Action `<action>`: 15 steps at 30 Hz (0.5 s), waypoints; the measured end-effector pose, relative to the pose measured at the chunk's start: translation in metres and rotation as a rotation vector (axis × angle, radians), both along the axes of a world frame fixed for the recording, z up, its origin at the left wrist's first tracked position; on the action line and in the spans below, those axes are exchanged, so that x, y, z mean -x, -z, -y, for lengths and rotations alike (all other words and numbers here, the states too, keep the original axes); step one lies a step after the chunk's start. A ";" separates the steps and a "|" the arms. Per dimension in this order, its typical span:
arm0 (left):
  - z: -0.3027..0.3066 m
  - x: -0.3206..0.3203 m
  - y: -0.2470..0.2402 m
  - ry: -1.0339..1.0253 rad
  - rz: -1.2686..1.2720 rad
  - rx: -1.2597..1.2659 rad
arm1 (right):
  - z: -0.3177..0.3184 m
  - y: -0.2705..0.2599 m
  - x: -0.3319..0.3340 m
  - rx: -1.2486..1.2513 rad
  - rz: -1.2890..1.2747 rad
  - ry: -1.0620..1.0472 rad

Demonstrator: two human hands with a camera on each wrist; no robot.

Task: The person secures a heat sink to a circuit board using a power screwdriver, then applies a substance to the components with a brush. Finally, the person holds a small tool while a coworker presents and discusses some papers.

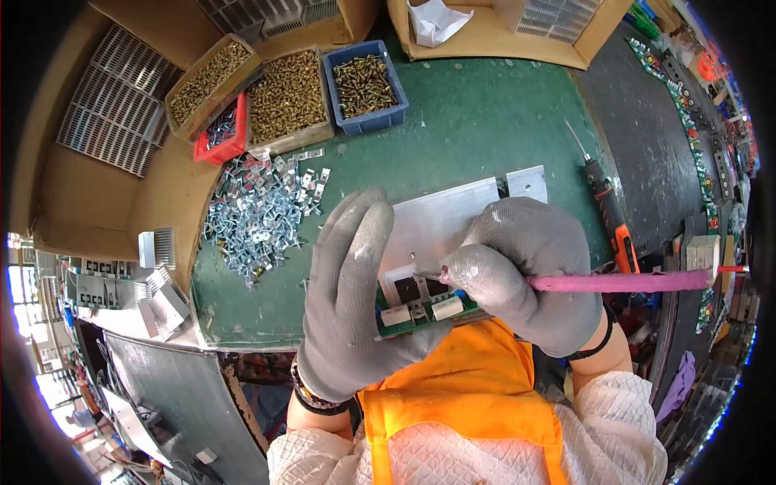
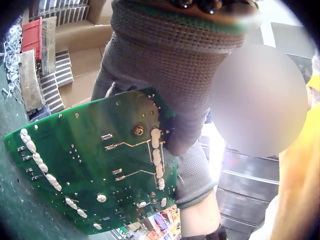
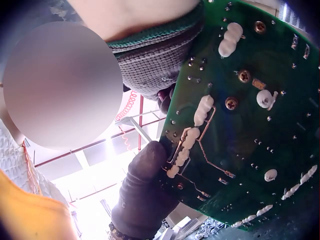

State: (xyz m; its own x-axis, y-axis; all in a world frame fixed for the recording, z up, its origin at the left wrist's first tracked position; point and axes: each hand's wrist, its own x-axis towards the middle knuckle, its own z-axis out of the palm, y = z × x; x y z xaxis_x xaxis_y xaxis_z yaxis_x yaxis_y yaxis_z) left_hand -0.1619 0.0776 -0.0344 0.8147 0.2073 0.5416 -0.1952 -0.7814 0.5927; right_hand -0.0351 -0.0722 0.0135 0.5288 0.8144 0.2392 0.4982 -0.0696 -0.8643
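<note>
A green circuit board (image 1: 422, 322) with a silver metal plate (image 1: 440, 212) is tilted up in front of the person; its underside (image 2: 90, 150) (image 3: 240, 125), with white blobs and screws, faces both wrist cameras. The left hand (image 1: 347, 299) holds the board's left side, fingers nearly straight upward; in the right wrist view its thumb (image 3: 150, 160) lies at the board's edge. The right hand (image 1: 533, 275) grips a pink-wrapped tool (image 1: 622, 281) between thumb and curled fingers, its metal tip over the dark components near the white parts (image 1: 447, 307). Right fingertips are partly hidden.
Metal clips (image 1: 259, 214) lie piled on the green table (image 1: 469, 105) at left. Behind stand screw bins (image 1: 289, 101), a blue bin (image 1: 372, 123), a red bin (image 1: 222, 145) and cardboard boxes (image 1: 97, 202). An orange-black screwdriver (image 1: 612, 214) lies at right.
</note>
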 end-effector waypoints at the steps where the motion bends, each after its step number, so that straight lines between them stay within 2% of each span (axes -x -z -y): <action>1: 0.000 0.001 0.000 0.002 -0.012 0.008 | 0.000 0.000 0.001 0.010 0.015 0.007; 5: -0.003 0.002 -0.002 0.011 -0.034 -0.009 | 0.006 0.004 -0.004 -0.090 0.091 -0.044; 7: -0.003 0.001 -0.001 0.025 -0.014 0.016 | 0.010 0.005 -0.004 -0.069 -0.093 -0.028; 8: -0.004 0.003 -0.003 0.039 -0.006 0.020 | 0.006 0.007 -0.003 -0.066 -0.085 -0.014; 10: -0.002 0.009 -0.003 -0.030 -0.093 -0.021 | -0.002 0.008 -0.005 -0.288 0.051 -0.066; 11: -0.002 0.014 0.000 -0.027 -0.136 0.015 | 0.002 0.000 -0.011 -0.237 -0.027 -0.139; 12: 0.003 0.023 0.011 -0.085 -0.161 0.149 | -0.001 0.007 -0.006 -0.278 -0.288 -0.187; 13: 0.006 0.019 0.004 -0.120 -0.163 0.110 | 0.003 0.010 -0.009 -0.317 -0.229 -0.180; 14: 0.005 0.017 0.007 -0.119 -0.156 0.098 | 0.005 0.003 -0.008 -0.373 -0.328 -0.171; 15: 0.006 0.015 0.006 -0.091 -0.124 0.076 | 0.006 0.008 -0.006 -0.488 -0.159 -0.044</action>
